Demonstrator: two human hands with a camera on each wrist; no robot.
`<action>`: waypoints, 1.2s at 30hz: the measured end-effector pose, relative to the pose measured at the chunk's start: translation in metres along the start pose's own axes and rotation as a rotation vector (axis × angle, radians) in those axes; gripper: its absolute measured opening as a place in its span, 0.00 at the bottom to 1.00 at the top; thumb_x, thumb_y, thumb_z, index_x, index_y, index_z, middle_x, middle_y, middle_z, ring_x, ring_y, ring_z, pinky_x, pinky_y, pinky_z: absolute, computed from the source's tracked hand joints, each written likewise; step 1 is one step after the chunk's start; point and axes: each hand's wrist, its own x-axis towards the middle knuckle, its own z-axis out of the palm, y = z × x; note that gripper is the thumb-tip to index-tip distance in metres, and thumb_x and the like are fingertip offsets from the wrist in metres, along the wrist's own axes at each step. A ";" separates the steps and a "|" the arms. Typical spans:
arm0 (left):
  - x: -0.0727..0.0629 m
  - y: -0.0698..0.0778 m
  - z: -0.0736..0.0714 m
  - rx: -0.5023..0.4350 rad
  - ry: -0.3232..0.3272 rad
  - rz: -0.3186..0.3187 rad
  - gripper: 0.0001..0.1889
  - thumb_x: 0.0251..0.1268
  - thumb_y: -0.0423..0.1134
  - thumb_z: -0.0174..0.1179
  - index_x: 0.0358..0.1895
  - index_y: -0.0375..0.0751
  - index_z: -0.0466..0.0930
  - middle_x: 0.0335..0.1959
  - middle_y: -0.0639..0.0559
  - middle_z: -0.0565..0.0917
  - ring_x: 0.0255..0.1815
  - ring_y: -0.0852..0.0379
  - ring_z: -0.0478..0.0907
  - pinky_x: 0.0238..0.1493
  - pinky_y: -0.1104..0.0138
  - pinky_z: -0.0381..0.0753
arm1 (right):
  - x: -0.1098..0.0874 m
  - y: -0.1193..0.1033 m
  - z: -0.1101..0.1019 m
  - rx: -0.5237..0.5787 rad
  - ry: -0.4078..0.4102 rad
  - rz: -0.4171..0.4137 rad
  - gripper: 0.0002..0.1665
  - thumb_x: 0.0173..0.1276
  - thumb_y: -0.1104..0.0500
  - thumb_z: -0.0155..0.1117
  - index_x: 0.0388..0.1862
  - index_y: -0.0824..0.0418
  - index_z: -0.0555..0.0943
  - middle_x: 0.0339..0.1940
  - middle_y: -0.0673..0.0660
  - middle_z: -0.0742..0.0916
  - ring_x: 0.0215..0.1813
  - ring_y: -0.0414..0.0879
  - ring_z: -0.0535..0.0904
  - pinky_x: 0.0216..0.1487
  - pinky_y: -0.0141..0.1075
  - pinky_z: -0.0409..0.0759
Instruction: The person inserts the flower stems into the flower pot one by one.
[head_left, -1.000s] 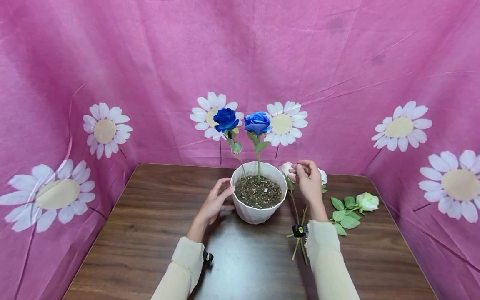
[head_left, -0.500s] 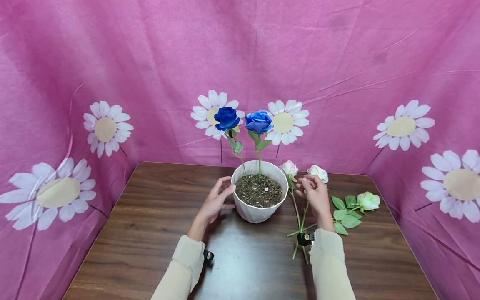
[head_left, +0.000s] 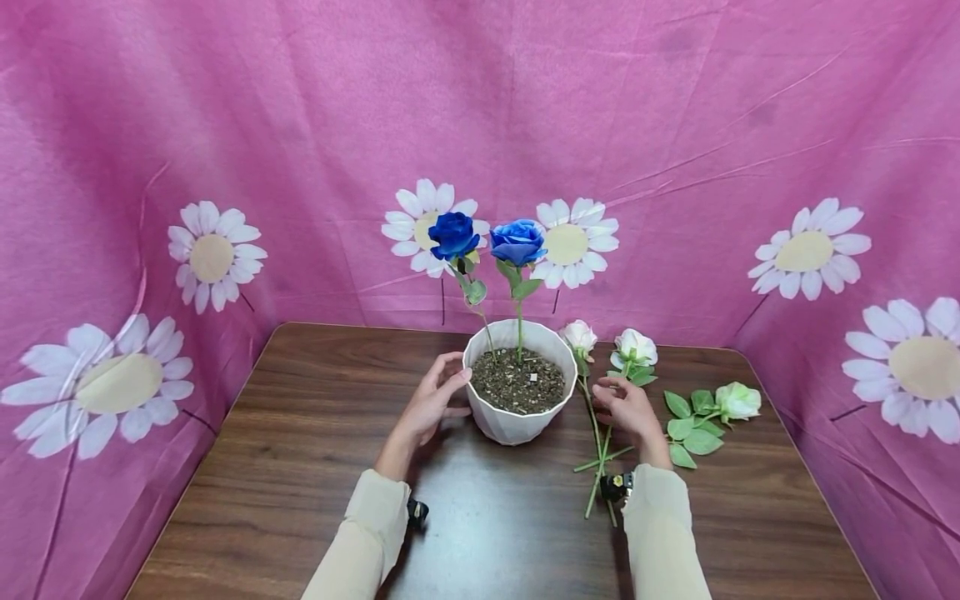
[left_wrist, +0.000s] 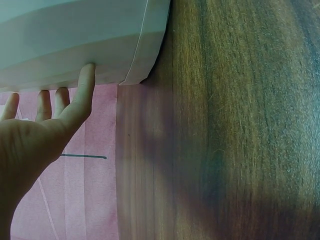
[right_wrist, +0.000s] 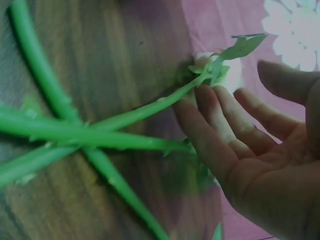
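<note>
A white faceted flowerpot [head_left: 517, 425] full of dark soil stands mid-table, with a dark blue rose [head_left: 453, 237] and a lighter blue rose [head_left: 517, 242] upright in it. My left hand [head_left: 429, 404] rests its fingertips on the pot's left side; in the left wrist view the fingers are extended against the wall. On the right, a pale pink rose [head_left: 580, 337] and a white rose [head_left: 635, 347] lie with their stems crossing. My right hand [head_left: 632, 410] is over these stems [right_wrist: 135, 116], fingers extended and thumb apart, holding nothing; its fingertips overlap one stem in the wrist view.
A greenish-white rose [head_left: 737, 402] with broad leaves lies further right on the brown wooden table [head_left: 285, 467]. Pink cloth [head_left: 480, 100] printed with large daisies hangs behind the table and at both sides. A small white bit [head_left: 533, 377] lies on the soil.
My right hand has come down and toward me from beside the rose heads to the stems, uncovering the pink and white roses. The left hand stays at the pot.
</note>
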 end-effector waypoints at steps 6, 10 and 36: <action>0.001 0.000 0.000 -0.003 0.012 -0.003 0.22 0.76 0.40 0.56 0.68 0.40 0.66 0.58 0.40 0.71 0.60 0.46 0.70 0.47 0.43 0.86 | 0.002 0.005 0.000 -0.072 -0.090 0.027 0.29 0.76 0.64 0.59 0.68 0.81 0.65 0.58 0.78 0.80 0.54 0.56 0.82 0.55 0.53 0.85; 0.001 -0.001 0.000 -0.002 0.012 -0.004 0.22 0.76 0.40 0.56 0.68 0.39 0.67 0.57 0.39 0.72 0.60 0.45 0.70 0.47 0.43 0.86 | 0.004 0.008 -0.003 -0.108 -0.106 0.053 0.29 0.73 0.66 0.62 0.66 0.80 0.67 0.54 0.73 0.84 0.48 0.50 0.84 0.49 0.51 0.87; 0.001 -0.001 -0.001 0.005 -0.003 0.003 0.23 0.76 0.40 0.57 0.68 0.39 0.66 0.58 0.39 0.71 0.58 0.42 0.72 0.47 0.42 0.86 | 0.006 0.008 -0.002 0.156 -0.023 0.061 0.27 0.75 0.71 0.56 0.70 0.78 0.64 0.43 0.61 0.87 0.37 0.43 0.83 0.38 0.38 0.89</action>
